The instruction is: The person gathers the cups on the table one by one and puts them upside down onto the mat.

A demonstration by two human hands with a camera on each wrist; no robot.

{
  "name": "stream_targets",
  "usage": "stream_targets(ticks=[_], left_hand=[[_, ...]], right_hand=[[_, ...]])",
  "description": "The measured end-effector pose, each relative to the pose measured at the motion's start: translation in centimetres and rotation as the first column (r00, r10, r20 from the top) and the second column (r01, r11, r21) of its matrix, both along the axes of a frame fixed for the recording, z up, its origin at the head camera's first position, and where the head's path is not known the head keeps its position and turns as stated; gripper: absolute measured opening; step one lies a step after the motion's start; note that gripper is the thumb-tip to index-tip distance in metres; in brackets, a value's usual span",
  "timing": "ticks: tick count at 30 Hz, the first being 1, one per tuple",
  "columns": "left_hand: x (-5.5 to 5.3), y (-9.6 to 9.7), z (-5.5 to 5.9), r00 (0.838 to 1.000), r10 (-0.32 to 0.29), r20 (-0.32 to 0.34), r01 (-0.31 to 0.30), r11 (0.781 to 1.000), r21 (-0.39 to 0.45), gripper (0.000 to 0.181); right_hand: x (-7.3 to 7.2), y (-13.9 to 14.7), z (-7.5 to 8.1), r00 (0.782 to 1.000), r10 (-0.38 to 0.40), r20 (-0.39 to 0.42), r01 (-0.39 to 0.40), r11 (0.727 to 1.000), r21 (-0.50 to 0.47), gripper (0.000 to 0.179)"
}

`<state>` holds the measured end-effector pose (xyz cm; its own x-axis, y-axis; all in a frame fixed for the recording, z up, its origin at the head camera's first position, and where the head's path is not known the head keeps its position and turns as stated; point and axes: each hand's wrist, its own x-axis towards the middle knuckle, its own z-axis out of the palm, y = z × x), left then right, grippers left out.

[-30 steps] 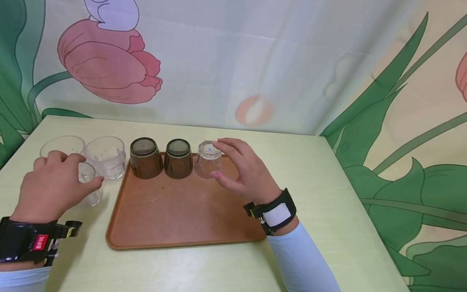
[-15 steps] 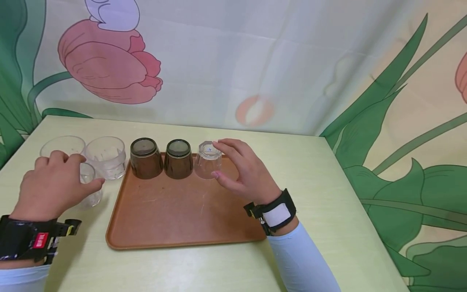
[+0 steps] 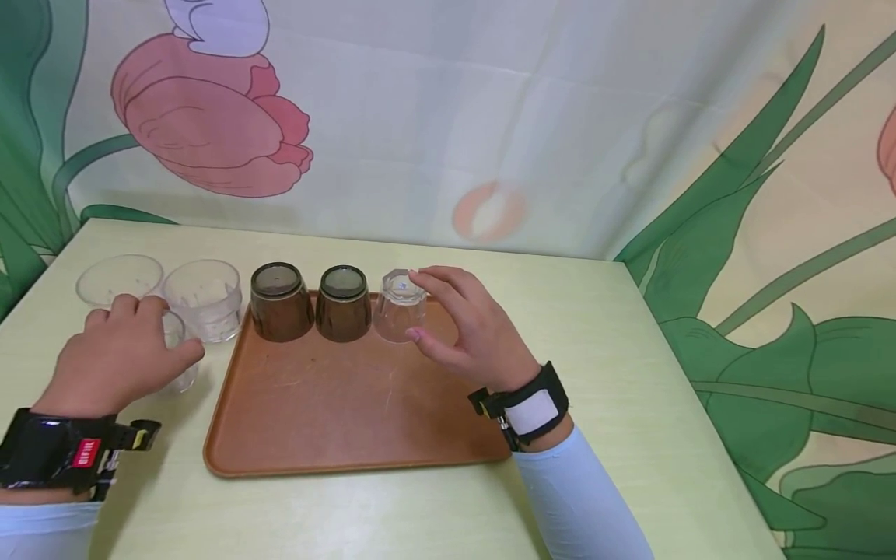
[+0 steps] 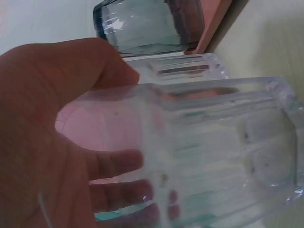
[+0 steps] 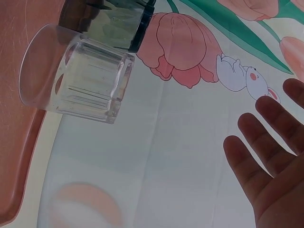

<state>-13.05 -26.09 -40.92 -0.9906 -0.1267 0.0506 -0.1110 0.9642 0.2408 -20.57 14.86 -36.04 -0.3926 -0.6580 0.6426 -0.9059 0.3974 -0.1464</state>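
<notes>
Left fingers (image 3: 149, 308) hold a clear glass (image 4: 213, 147) beyond the tray edge (image 3: 226, 381); right fingers (image 3: 448, 288) wide, beside an upside-down tumbler (image 3: 397, 315)

A way for a hand is left low across the front of the brown tray (image 3: 357, 412) and over the table (image 3: 651, 435) to its right, though the tray's right side is crossed by the right hand (image 3: 472, 334). The back edge is obstructed by the left dark glass (image 3: 281, 313), the middle dark glass (image 3: 343, 313) and the upturned clear glass (image 3: 397, 319), set close side by side, with the curtain (image 3: 392, 140) hung behind. Leftward passage is crowded by the left hand (image 3: 115, 362), its gripped glass (image 3: 185, 377) and two standing glasses (image 3: 203, 299) just beyond.
</notes>
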Motion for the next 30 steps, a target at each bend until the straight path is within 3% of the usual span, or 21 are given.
stream_targets(ticks=[3, 17, 30], left_hand=[[-0.07, 0.02, -0.31, 1.000, 0.008, 0.014, -0.009, 0.999, 0.034, 0.072], [-0.16, 0.20, -0.88, 0.999, 0.037, 0.000, -0.037, 0.999, 0.020, 0.071], [-0.11, 0.18, -1.09, 0.998, 0.033, -0.059, -0.032, 0.999, 0.021, 0.069]], right_hand=[[0.00, -0.03, 0.00, 1.000, 0.001, 0.002, -0.001, 1.000, 0.002, 0.059], [0.04, -0.03, 0.07, 1.000, -0.001, 0.004, 0.001, 1.000, 0.000, 0.059], [-0.14, 0.19, 0.07, 1.000, -0.011, 0.016, 0.011, 1.000, -0.003, 0.058]])
